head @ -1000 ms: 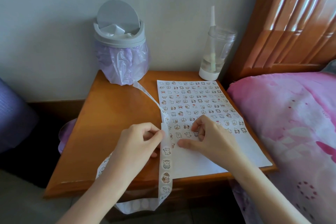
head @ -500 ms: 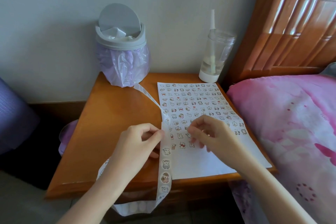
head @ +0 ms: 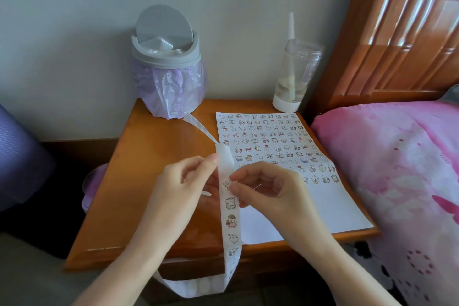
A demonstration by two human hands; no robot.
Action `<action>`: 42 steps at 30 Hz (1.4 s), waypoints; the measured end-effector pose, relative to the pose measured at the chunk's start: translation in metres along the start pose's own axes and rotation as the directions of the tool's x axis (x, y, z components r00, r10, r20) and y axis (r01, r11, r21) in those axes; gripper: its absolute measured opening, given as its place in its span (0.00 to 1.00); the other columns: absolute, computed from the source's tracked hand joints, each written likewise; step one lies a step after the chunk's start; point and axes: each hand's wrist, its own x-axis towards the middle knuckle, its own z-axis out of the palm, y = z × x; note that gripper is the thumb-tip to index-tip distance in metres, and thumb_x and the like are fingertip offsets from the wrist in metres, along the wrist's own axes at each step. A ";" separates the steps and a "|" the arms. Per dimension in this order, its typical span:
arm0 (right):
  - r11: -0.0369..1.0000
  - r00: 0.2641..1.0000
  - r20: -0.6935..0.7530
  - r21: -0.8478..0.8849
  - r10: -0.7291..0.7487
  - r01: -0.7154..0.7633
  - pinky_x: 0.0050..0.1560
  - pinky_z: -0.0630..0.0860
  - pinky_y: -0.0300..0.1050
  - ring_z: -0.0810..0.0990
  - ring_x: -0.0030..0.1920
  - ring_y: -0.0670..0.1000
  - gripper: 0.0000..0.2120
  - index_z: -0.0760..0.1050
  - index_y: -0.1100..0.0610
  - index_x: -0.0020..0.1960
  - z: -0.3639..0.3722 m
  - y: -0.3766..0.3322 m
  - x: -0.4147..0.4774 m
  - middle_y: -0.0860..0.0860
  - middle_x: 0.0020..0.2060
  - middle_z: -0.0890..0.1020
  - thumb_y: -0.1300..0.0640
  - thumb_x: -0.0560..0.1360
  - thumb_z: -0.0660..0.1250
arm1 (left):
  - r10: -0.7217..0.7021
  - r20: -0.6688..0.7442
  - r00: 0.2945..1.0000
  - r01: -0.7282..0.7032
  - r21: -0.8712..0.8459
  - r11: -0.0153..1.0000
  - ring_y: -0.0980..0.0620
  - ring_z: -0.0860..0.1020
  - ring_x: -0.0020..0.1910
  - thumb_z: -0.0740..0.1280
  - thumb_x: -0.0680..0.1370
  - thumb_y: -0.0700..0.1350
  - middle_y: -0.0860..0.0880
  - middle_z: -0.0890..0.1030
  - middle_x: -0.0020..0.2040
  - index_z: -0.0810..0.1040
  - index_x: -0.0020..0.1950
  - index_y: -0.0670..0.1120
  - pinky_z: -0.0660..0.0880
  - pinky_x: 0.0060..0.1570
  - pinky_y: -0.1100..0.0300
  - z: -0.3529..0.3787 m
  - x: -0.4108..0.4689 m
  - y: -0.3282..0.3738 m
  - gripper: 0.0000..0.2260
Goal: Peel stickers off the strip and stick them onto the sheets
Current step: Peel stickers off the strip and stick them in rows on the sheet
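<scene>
Far left: a purple rolled object (head: 17, 156) stands beside the table (head: 149, 169), partly out of view. Back left of the table: a small bin (head: 166, 57) with a grey swing lid and a purple liner, against the wall. Left hand (head: 183, 181): raised above the table's middle, thumb and forefinger pinching the left edge of the strip (head: 231, 221) near its bare upper part, the other fingers curled. The strip runs from the foot of the bin across the table to the hands, then drops over the front edge and loops below it; several cartoon stickers remain on the lower run. Right hand (head: 270, 189): just beside the left, fingers curled, thumb and forefinger tips closed on the topmost sticker (head: 227, 184) on the strip; whether it has lifted from the backing cannot be told. Sheet (head: 323, 206): flat on the right half of the table, upper part filled with rows of small stickers, lower part bare. Back right: a clear bottle (head: 295, 77) with a white base. Far right: a wooden headboard (head: 397, 32) and a bed (head: 397, 169) with pink bedding, close against the table
</scene>
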 end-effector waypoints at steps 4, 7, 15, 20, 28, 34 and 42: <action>1.000 1.000 -0.021 -0.007 -0.005 0.005 0.45 0.82 0.52 0.84 0.40 0.51 0.03 0.80 0.56 0.46 0.000 0.000 0.000 0.49 0.39 0.85 0.60 0.72 0.72 | -0.020 0.063 0.998 0.023 -0.044 0.999 0.53 0.84 0.38 0.64 0.76 0.50 0.49 0.85 0.36 0.82 0.41 0.45 0.81 0.40 0.60 -0.002 0.000 0.003 0.12; 1.000 1.000 -0.025 -0.018 -0.014 0.013 0.45 0.82 0.51 0.84 0.41 0.50 0.03 0.81 0.55 0.46 -0.001 0.002 0.000 0.48 0.38 0.85 0.60 0.73 0.71 | 0.018 0.081 0.997 -0.019 0.010 1.000 0.59 0.83 0.37 0.64 0.76 0.47 0.53 0.84 0.35 0.82 0.40 0.47 0.76 0.36 0.72 -0.001 -0.002 0.004 0.09; 1.000 1.000 -0.030 -0.009 -0.001 0.000 0.44 0.82 0.48 0.84 0.39 0.49 0.02 0.81 0.56 0.44 -0.002 0.003 0.002 0.48 0.38 0.85 0.61 0.73 0.70 | 0.071 0.067 0.995 -0.074 0.050 0.996 0.63 0.82 0.38 0.66 0.76 0.46 0.58 0.84 0.34 0.83 0.40 0.51 0.75 0.35 0.74 0.000 -0.002 0.003 0.08; 1.000 0.999 -0.041 -0.014 -0.023 0.023 0.41 0.82 0.45 0.84 0.38 0.49 0.03 0.80 0.56 0.41 -0.003 0.003 0.002 0.48 0.38 0.85 0.62 0.72 0.71 | 0.087 0.074 0.993 -0.092 0.065 0.994 0.59 0.83 0.37 0.66 0.75 0.47 0.56 0.84 0.35 0.83 0.41 0.49 0.78 0.37 0.69 0.001 -0.002 0.001 0.07; 0.999 0.998 -0.039 -0.007 -0.047 0.047 0.42 0.82 0.45 0.84 0.40 0.49 0.02 0.79 0.58 0.45 -0.004 0.003 0.002 0.48 0.38 0.85 0.61 0.73 0.70 | 0.065 0.065 0.996 -0.066 0.013 0.998 0.56 0.83 0.35 0.66 0.76 0.45 0.55 0.84 0.34 0.83 0.39 0.50 0.78 0.36 0.70 0.001 -0.002 0.005 0.08; 0.999 0.998 -0.045 -0.036 -0.039 0.038 0.43 0.82 0.45 0.84 0.40 0.48 0.03 0.80 0.57 0.45 -0.004 0.003 0.003 0.46 0.39 0.85 0.59 0.72 0.71 | 0.039 0.080 0.996 -0.040 0.009 0.999 0.58 0.83 0.35 0.66 0.76 0.45 0.56 0.84 0.33 0.82 0.31 0.57 0.78 0.33 0.70 0.001 -0.002 0.006 0.15; 0.988 0.994 -0.057 -0.126 -0.091 0.084 0.44 0.81 0.43 0.84 0.41 0.46 0.01 0.80 0.53 0.44 -0.001 0.006 0.001 0.43 0.38 0.85 0.57 0.72 0.71 | 0.022 0.067 0.997 -0.024 0.033 0.999 0.55 0.83 0.35 0.66 0.76 0.46 0.55 0.84 0.33 0.83 0.32 0.60 0.79 0.34 0.65 0.001 -0.002 0.005 0.15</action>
